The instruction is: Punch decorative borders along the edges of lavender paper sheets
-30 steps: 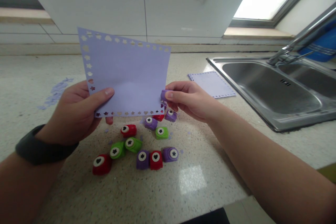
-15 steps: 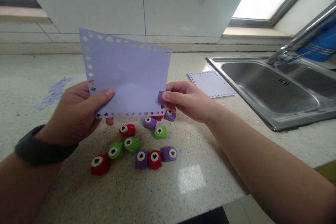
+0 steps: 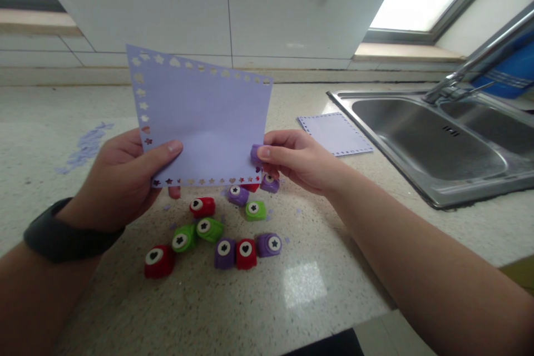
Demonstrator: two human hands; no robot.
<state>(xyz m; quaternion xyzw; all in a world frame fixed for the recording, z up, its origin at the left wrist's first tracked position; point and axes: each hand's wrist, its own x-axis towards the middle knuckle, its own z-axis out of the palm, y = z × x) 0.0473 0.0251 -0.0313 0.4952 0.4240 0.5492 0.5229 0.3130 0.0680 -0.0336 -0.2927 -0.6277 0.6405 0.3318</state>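
Observation:
A lilac sheet of paper (image 3: 204, 117) is held up, tilted toward me, with star, heart and flower holes along its top, left and bottom edges. My left hand (image 3: 129, 172) grips its lower left corner, thumb on the front face. At the right edge, near the bottom corner, my right hand (image 3: 294, 158) pinches a small purple craft punch (image 3: 256, 154) set on the paper's edge. Below the sheet lie several more punches: a red punch (image 3: 202, 207), a green punch (image 3: 256, 210), a purple punch (image 3: 225, 253) and others, some partly hidden by the paper.
A stack of punched lilac sheets (image 3: 336, 133) lies beside the steel sink (image 3: 417, 144) on the right. Lilac paper scraps (image 3: 87, 147) are heaped at the left, with a few bits among the punches. White cabinets (image 3: 187, 5) stand behind the speckled counter (image 3: 200, 311).

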